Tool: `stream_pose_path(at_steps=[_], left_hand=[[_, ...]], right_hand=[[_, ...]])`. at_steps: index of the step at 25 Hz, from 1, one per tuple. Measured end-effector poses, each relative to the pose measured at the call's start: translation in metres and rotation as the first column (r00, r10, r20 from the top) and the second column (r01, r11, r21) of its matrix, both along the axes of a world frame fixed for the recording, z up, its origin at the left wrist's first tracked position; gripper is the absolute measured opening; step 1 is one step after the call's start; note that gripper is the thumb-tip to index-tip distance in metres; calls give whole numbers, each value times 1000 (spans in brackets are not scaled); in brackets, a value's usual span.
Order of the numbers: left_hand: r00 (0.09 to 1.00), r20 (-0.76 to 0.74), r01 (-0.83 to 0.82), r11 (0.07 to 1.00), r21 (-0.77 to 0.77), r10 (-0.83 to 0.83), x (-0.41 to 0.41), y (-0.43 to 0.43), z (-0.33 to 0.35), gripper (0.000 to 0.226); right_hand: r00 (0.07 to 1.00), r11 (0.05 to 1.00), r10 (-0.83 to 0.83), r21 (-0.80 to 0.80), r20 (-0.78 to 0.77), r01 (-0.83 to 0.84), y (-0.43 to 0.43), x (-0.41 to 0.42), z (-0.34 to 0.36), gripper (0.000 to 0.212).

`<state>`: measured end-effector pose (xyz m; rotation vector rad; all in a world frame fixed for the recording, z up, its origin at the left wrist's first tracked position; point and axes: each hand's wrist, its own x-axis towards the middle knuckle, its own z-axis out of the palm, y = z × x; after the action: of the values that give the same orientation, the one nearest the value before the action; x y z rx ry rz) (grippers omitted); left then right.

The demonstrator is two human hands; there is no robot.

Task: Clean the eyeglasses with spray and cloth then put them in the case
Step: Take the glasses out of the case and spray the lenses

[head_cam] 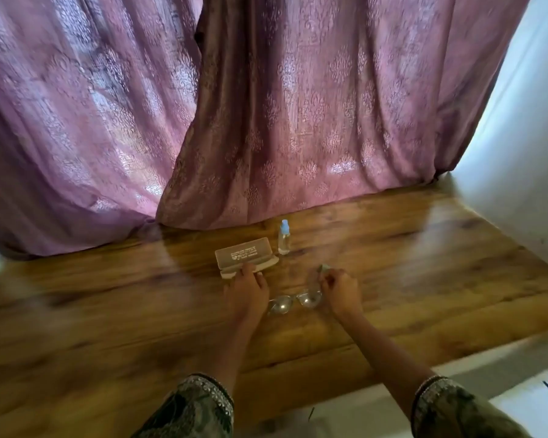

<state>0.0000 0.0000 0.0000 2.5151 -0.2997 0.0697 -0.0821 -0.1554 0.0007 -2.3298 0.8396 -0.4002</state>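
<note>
My left hand (246,287) rests fingertips on the case (246,258), lid up; I can't see anything inside. My right hand (339,290) pinches the small cloth (323,269) just above the eyeglasses (295,303), which lie flat on the wooden table (424,279). I reckon steadying the case comes first. The spray bottle (284,238) stands upright just beside the case, holding clear liquid.

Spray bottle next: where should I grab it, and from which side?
Grip the spray bottle round its clear body, below the blue cap, coming in from the right. It stands upright, and the case sits close on its left, so that side looks tight.
</note>
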Motion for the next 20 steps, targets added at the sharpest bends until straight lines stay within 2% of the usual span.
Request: stream_pose_path(at_steps=[2,4,6,9,12,15,20], left_hand=[[991,-133,-35,997,-74,25,-1,0,-11,26],[967,-251,-56,997,-53,41,-4,1,-23,27],[947,-317,-49,999,-8,44,-6,0,-31,30],[927,-374,-61,996,-70,30,-3,-3,-34,27],[904,-427,-91,987,-133,26,2,-5,-40,25],[838,-545,-165,958,-235,11,9,-8,-47,26],[779,-627,-351,833,-427,7,6,-9,-36,20]], right_hand=[[998,999,-33,42,-59,36,-1,-6,-7,21],[994,997,-25,72,-109,33,-2,-10,-17,25],[986,996,9,87,-169,6,-3,-9,-21,28],[976,991,89,117,-200,-66,-4,-5,-22,32],[977,985,106,153,-185,-78,-6,-2,-20,32],[985,975,75,219,-154,-39,-5,-3,-18,26],[998,965,-46,256,-36,54,-10,-5,-15,25]])
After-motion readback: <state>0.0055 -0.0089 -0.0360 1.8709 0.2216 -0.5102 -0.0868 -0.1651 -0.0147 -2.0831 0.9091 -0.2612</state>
